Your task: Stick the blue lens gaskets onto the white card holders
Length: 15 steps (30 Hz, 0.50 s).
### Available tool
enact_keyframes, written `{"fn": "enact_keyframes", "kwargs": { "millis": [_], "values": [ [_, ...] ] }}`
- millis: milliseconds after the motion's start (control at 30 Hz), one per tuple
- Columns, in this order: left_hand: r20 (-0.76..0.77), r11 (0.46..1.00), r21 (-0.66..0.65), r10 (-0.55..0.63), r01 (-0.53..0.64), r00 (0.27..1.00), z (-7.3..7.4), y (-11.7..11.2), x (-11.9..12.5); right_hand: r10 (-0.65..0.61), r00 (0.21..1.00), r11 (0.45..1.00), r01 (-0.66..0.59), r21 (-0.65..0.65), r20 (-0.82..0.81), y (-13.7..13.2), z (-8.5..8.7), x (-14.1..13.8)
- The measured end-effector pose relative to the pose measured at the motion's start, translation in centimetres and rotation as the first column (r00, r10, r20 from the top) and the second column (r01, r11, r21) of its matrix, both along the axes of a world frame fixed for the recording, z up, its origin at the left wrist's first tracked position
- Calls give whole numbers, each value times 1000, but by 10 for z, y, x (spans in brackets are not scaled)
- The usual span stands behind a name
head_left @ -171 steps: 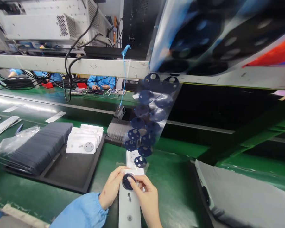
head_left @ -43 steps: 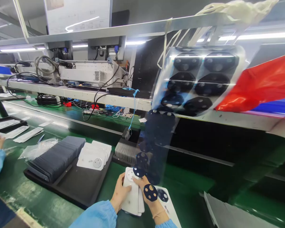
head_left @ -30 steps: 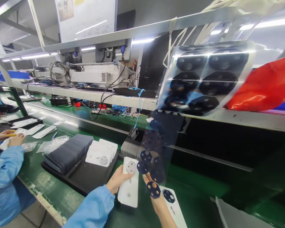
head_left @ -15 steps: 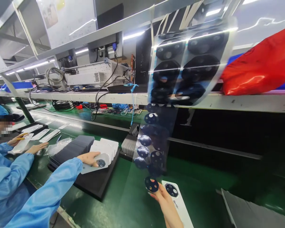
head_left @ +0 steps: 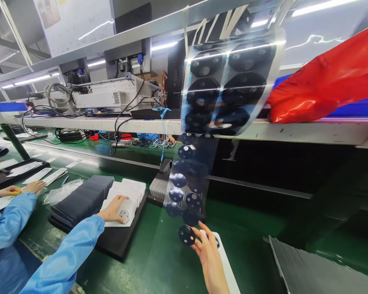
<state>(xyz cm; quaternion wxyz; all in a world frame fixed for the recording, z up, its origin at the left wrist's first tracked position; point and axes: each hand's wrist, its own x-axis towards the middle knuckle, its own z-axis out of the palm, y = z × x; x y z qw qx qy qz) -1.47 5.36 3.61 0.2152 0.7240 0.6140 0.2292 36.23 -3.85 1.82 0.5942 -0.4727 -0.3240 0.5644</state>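
My left hand (head_left: pixel 113 209) grips a white phone back cover (head_left: pixel 118 223) by its edges, thumb beside the round camera cutout. It is at the front of a fanned row of white covers (head_left: pixel 134 188) on a black tray (head_left: pixel 118 245). Between the fingertips of my right hand (head_left: pixel 210 255) is a round dark film sticker (head_left: pixel 184 236) with small holes. Above it hangs a clear strip (head_left: pixel 188 175) bearing similar dark discs. Partly behind my right hand, another white phone back cover (head_left: pixel 225 261) lies on the green bench.
Dark panels (head_left: pixel 82 200) stand in a row on the tray's left. More grey panels (head_left: pixel 319 269) are at lower right. A shelf edge (head_left: pixel 309 134) crosses above, with a red bag (head_left: pixel 322 81) on it. A co-worker's blue sleeve (head_left: pixel 12 220) is at left.
The view has shifted right, so the scene sits further left. One finger of my right hand has lifted away from the disc. The cover under my left hand looks more upright.
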Motion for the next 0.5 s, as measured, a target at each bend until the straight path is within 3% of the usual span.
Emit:
{"fn": "enact_keyframes", "kwargs": {
  "millis": [100,200,333,400,500],
  "values": [
    [6,997,71,-5,4,1000,-11,-12,-1,-12,997,990,1,142,76,-9,9,-8],
    [8,989,146,23,-24,1000,-19,-17,1,-27,985,983,-4,181,170,-13,13,-17],
    [-3,958,265,115,-110,993,-22,-33,14,-242,927,926,133,353,287,-17,18,-19],
    [-13,937,327,132,-120,991,-23,-51,22,-361,876,882,211,421,318,-25,19,-11],
    [-100,876,478,127,-64,987,-27,-97,23,-454,820,860,302,411,348,-45,13,3]
  ]
}}
